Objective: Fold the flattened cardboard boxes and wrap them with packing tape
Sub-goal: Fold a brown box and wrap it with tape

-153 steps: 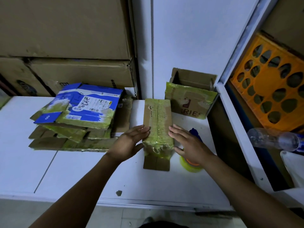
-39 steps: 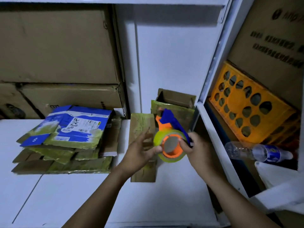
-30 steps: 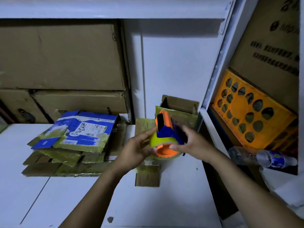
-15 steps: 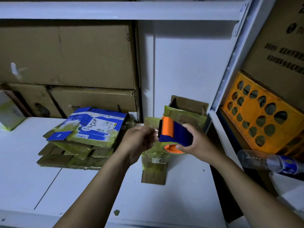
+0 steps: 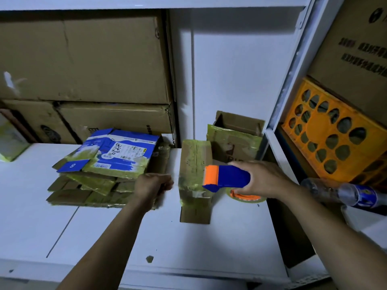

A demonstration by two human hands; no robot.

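Right hand [image 5: 265, 178] is curling its fingers and thumb tightly round the blue and orange tape dispenser [image 5: 229, 178], holding it level just above the right edge of the folded cardboard box [image 5: 195, 160], with the orange end pointing left over the box. Under the hand, the tape roll [image 5: 246, 198] is showing its orange core. Left hand [image 5: 154, 185] is hovering just left of the box with its fingers curled in; it is blurred, and I cannot tell whether it is pinching anything. The box is lying flat on the white table [image 5: 104, 231], partly wrapped in yellowish tape. A stack of flattened boxes [image 5: 104, 164] is lying to the left, and an open taped box [image 5: 233, 141] is standing behind.
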